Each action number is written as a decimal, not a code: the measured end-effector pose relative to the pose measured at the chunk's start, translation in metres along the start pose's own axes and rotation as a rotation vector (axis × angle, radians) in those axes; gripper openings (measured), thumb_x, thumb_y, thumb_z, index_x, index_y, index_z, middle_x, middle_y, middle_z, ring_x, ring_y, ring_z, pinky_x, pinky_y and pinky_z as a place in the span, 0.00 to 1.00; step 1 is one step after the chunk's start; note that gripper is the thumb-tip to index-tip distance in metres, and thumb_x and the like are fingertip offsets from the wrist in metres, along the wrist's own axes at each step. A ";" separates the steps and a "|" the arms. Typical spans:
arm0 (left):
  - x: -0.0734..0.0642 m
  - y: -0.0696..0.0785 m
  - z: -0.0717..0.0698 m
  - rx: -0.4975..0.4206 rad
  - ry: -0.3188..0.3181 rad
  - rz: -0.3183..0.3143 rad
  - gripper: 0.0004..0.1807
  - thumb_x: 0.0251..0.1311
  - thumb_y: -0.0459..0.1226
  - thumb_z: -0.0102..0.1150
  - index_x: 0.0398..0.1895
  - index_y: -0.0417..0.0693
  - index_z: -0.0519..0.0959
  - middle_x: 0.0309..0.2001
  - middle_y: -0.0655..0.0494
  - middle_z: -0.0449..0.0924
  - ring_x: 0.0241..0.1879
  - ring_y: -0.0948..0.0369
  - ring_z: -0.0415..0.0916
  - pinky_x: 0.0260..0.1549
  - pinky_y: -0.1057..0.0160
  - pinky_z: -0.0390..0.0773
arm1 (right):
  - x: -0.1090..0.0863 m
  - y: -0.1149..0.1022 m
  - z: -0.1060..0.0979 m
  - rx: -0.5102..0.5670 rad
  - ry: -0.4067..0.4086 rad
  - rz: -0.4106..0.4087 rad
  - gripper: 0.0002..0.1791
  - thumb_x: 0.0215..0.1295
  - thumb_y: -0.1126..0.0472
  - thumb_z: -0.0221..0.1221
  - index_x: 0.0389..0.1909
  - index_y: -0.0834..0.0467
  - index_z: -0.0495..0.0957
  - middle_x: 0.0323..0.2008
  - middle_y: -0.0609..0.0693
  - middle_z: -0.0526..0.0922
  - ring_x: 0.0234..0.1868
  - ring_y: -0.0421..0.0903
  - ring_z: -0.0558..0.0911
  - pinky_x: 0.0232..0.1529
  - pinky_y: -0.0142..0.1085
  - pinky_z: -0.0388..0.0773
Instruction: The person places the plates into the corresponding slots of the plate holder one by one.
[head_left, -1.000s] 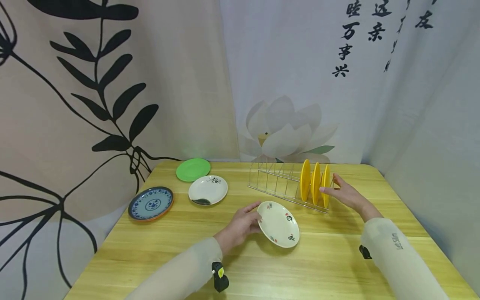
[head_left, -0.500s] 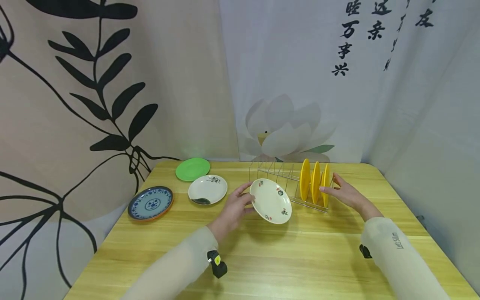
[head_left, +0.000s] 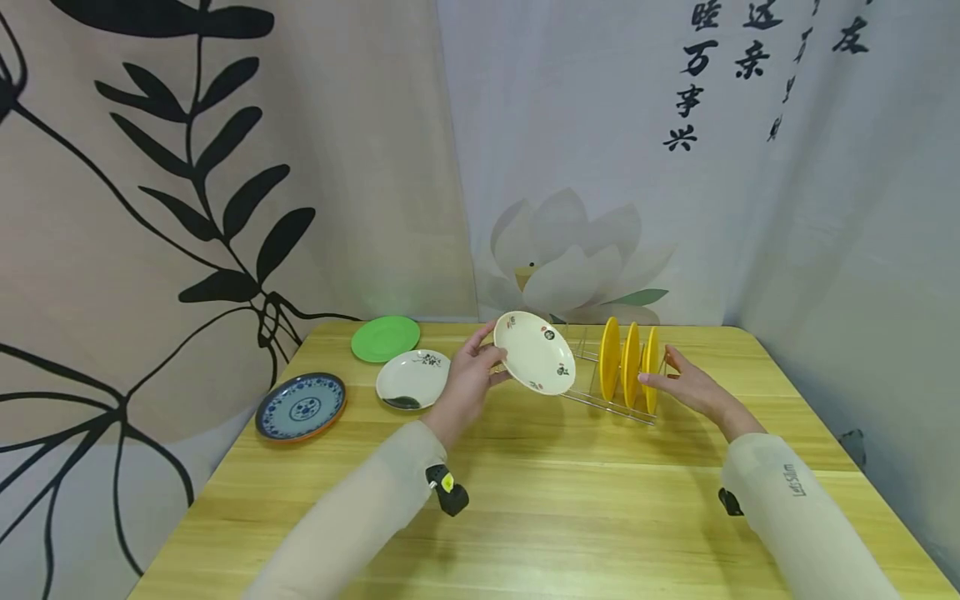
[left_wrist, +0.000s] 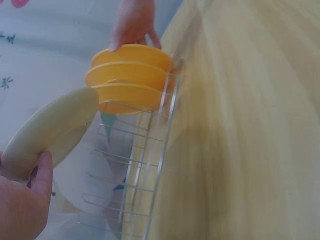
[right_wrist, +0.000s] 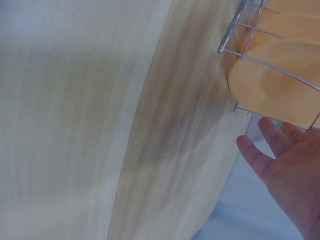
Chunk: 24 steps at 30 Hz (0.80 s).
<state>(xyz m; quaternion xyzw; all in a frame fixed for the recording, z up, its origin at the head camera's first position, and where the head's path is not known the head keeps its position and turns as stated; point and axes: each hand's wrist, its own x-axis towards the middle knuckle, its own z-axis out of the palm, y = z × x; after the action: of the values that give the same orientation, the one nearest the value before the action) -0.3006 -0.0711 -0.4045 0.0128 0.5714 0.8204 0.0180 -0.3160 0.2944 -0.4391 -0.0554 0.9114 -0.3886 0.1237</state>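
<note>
The thumb and fingers of the left hand (head_left: 467, 375) pinch the rim of a cream plate (head_left: 534, 354), tilted and raised above the table (head_left: 570, 517). The right hand (head_left: 697, 392) has its fingers parted and lightly bent, grasping nothing, at the right end of a wire rack (left_wrist: 161, 164); contact is unclear. There, three yellow plates (head_left: 632, 365) stand upright. Farther left lie a green plate (head_left: 386, 339), a white plate (head_left: 412, 377) and a blue plate (head_left: 303, 407).

cream plate (head_left: 534, 353), sparsely patterned; yellow plates (head_left: 631, 367), plain
</note>
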 end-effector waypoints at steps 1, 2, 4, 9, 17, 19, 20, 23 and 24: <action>0.003 0.001 0.002 -0.001 0.003 0.005 0.34 0.59 0.26 0.54 0.71 0.52 0.68 0.47 0.46 0.76 0.41 0.57 0.77 0.40 0.60 0.84 | 0.000 0.000 0.000 0.000 0.000 0.001 0.61 0.66 0.31 0.53 0.77 0.58 0.24 0.75 0.72 0.38 0.72 0.75 0.44 0.65 0.72 0.48; 0.006 0.002 0.005 0.000 0.007 0.009 0.35 0.59 0.26 0.54 0.72 0.52 0.68 0.47 0.46 0.76 0.41 0.57 0.77 0.40 0.59 0.84 | 0.000 0.001 0.000 0.002 -0.001 0.001 0.61 0.66 0.31 0.53 0.77 0.58 0.24 0.75 0.72 0.38 0.72 0.75 0.44 0.65 0.72 0.48; 0.011 0.005 0.010 0.004 0.012 0.020 0.34 0.60 0.26 0.54 0.72 0.53 0.68 0.48 0.46 0.75 0.43 0.56 0.77 0.42 0.58 0.84 | 0.001 0.001 -0.001 0.004 -0.002 0.002 0.61 0.66 0.31 0.53 0.77 0.57 0.24 0.75 0.72 0.38 0.72 0.75 0.44 0.65 0.72 0.48; 0.025 0.009 0.024 0.035 0.032 0.041 0.34 0.60 0.26 0.54 0.72 0.53 0.68 0.52 0.44 0.74 0.44 0.55 0.77 0.44 0.56 0.84 | 0.000 0.002 -0.002 0.008 -0.001 -0.003 0.60 0.66 0.32 0.54 0.78 0.57 0.24 0.75 0.72 0.39 0.72 0.75 0.45 0.65 0.72 0.49; 0.049 0.009 0.047 0.083 0.038 0.049 0.33 0.61 0.26 0.54 0.71 0.52 0.69 0.52 0.45 0.74 0.43 0.56 0.78 0.45 0.54 0.83 | 0.000 0.001 -0.002 0.011 0.001 -0.004 0.60 0.67 0.32 0.53 0.77 0.58 0.24 0.75 0.72 0.38 0.72 0.75 0.44 0.65 0.72 0.48; 0.055 0.006 0.052 0.097 0.038 0.054 0.34 0.60 0.26 0.55 0.71 0.52 0.69 0.52 0.45 0.75 0.42 0.56 0.78 0.44 0.53 0.83 | 0.000 0.001 -0.003 0.014 0.001 -0.006 0.60 0.66 0.32 0.54 0.78 0.58 0.24 0.75 0.72 0.38 0.72 0.75 0.44 0.65 0.72 0.48; 0.058 0.005 0.054 0.109 0.038 0.057 0.33 0.60 0.26 0.55 0.71 0.52 0.69 0.51 0.45 0.75 0.42 0.56 0.78 0.43 0.54 0.84 | 0.000 0.000 -0.003 0.018 0.000 -0.007 0.61 0.66 0.32 0.54 0.78 0.58 0.24 0.75 0.72 0.38 0.72 0.75 0.45 0.65 0.72 0.48; 0.065 0.001 0.060 0.131 0.024 0.066 0.33 0.61 0.25 0.55 0.71 0.51 0.69 0.51 0.43 0.76 0.43 0.55 0.79 0.44 0.53 0.84 | 0.001 0.000 -0.004 0.027 -0.002 -0.013 0.60 0.67 0.33 0.54 0.78 0.58 0.25 0.75 0.72 0.38 0.72 0.75 0.45 0.66 0.71 0.49; 0.067 -0.001 0.062 0.137 0.019 0.068 0.33 0.61 0.25 0.55 0.70 0.50 0.70 0.52 0.43 0.77 0.43 0.54 0.79 0.44 0.53 0.84 | 0.001 0.000 -0.004 0.029 -0.005 -0.015 0.60 0.67 0.33 0.54 0.77 0.59 0.24 0.75 0.72 0.38 0.72 0.75 0.45 0.66 0.71 0.49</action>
<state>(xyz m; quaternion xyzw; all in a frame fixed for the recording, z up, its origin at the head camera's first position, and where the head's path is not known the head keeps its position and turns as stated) -0.3645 -0.0097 -0.3838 0.0256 0.6257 0.7795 -0.0162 -0.3183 0.2967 -0.4367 -0.0613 0.9049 -0.4024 0.1240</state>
